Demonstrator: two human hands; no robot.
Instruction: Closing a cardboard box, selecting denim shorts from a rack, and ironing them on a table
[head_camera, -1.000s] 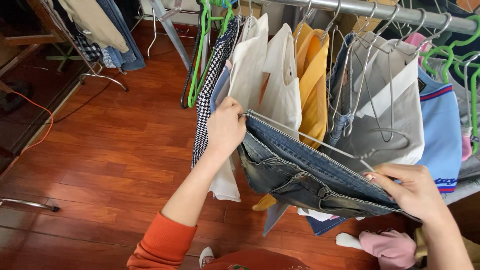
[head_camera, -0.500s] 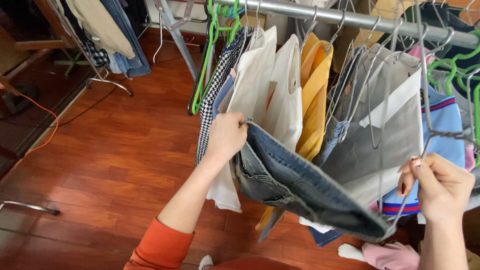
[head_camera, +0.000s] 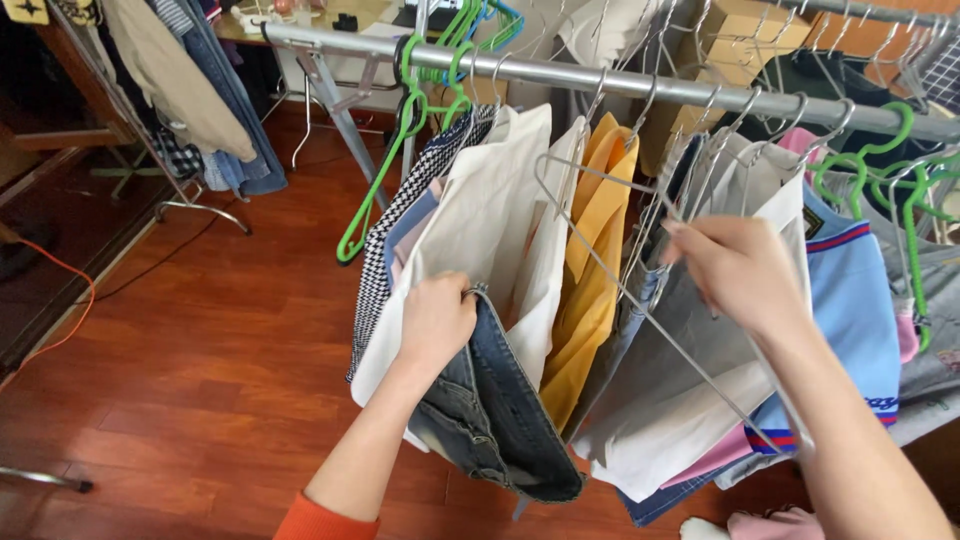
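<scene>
Your left hand (head_camera: 435, 320) grips the folded dark blue denim jeans (head_camera: 500, 420), fingers closed over the top fold, forearm rising from lower left. The jeans hang low in front of the rack; judge them heavy, limp and thick, best held at the fold. Farther off, your right hand (head_camera: 740, 275) pinches the thin silver wire hanger (head_camera: 640, 300), wrist bent, below the grey metal rail (head_camera: 620, 80).

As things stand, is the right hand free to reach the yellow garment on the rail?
Probably not straight away. The right hand is holding a wire hanger, so it is occupied. The yellow garment hangs just to its left, with the hanger's wire crossing in front of it; nothing else blocks it.
</scene>
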